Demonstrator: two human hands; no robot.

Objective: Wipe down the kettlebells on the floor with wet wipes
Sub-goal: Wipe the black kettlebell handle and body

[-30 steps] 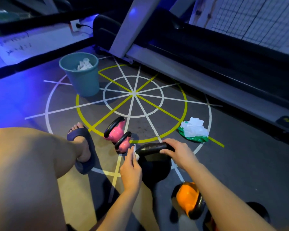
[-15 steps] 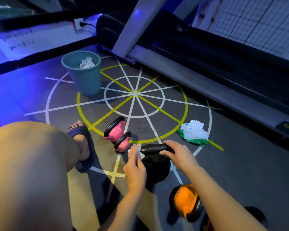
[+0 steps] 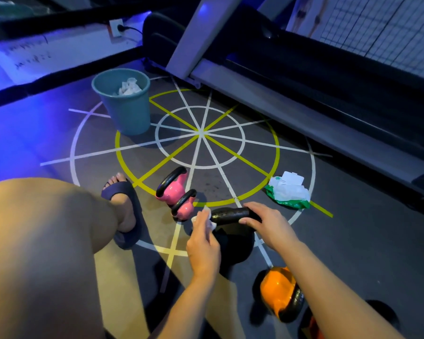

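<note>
Now left hand (image 3: pixel 202 243) pinches a wet wipe (image 3: pixel 206 216) against the black kettlebell (image 3: pixel 239 243), right hand (image 3: pixel 267 223) wrapped round its handle (steadying, surely); next, scrub downward.

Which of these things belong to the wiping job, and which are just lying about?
Job: black kettlebell, handle held by the right hand; wipe in the left hand; pink kettlebells; orange kettlebell; wipes pack; bin with crumpled white sheets inside.
Lying about: treadmill; wall socket; floor markings.
</note>
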